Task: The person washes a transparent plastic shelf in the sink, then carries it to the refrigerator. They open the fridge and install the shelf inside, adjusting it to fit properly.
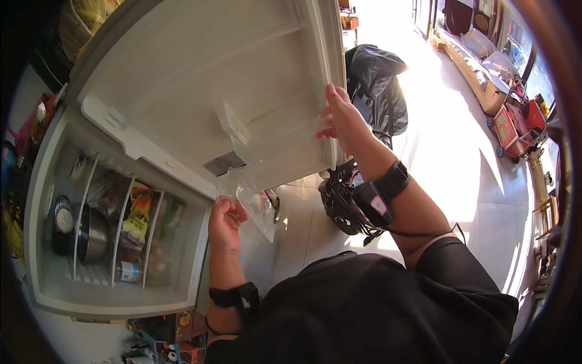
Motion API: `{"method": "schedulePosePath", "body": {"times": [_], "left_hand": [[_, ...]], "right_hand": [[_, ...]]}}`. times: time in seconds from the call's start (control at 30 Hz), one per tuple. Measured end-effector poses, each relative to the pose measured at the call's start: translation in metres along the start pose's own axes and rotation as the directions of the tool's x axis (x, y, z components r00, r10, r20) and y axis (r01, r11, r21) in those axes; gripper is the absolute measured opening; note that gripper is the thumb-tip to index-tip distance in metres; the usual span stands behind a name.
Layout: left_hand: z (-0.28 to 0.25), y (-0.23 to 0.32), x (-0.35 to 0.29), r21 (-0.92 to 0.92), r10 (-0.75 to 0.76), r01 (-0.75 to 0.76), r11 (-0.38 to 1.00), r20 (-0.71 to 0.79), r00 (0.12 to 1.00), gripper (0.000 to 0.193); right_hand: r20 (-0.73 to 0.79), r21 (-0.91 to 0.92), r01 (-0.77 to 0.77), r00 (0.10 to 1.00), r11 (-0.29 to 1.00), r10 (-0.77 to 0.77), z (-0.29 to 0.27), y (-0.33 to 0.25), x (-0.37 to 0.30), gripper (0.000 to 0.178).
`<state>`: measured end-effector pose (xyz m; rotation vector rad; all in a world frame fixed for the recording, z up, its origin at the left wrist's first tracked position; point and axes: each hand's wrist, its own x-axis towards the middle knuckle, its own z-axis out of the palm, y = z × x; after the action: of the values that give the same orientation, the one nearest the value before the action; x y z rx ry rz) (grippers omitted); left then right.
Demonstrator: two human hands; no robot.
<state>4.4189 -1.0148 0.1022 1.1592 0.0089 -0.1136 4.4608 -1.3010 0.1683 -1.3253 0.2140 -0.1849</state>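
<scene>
Clear plastic bin (257, 207), in front of open fridge door (182, 73). Long axis slants up and rightward, left hand (227, 212) to right hand (342, 120). Left clamped on its end; right's fingers blurred at other end, closure I cannot tell. Pale tiled floor (485, 236), sunlit. Black plastic bundle (379, 85) beyond door. Door label (224, 163) illegible to me.

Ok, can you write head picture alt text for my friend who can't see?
A person's left fingers and right fingers hold a clear plastic piece before an open fridge door. A metal container and yellow package sit inside.
</scene>
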Motion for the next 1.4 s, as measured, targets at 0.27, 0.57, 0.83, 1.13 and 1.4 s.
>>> {"method": "schedulePosePath", "body": {"times": [0.27,0.57,0.83,1.13,1.4], "left_hand": [[-0.008,0.006,0.005,-0.023,0.049,-0.05,0.998,-0.027,0.998,0.028],[-0.001,0.015,-0.001,0.067,-0.074,0.068,0.995,0.092,0.993,0.016],[0.001,0.01,0.002,0.275,-0.228,0.177,0.945,0.164,0.96,0.035],[0.007,0.009,0.013,0.493,-0.262,0.206,0.846,0.046,0.964,0.027],[0.033,0.006,0.026,0.831,0.39,-0.381,0.406,0.22,0.894,0.051]], "right_hand": [[-0.004,0.012,0.004,1.0,1.0,-0.004,-0.001,0.0,0.0,0.066],[-0.006,0.003,0.004,1.0,1.0,-0.004,-0.002,0.0,0.001,0.064],[-0.014,-0.001,-0.006,1.0,1.0,0.006,-0.001,-0.002,0.003,0.067],[0.034,0.003,0.005,0.999,1.0,-0.005,-0.002,-0.003,-0.001,0.071],[0.031,-0.005,0.001,1.0,1.0,-0.001,-0.001,-0.003,-0.001,0.075]]}}
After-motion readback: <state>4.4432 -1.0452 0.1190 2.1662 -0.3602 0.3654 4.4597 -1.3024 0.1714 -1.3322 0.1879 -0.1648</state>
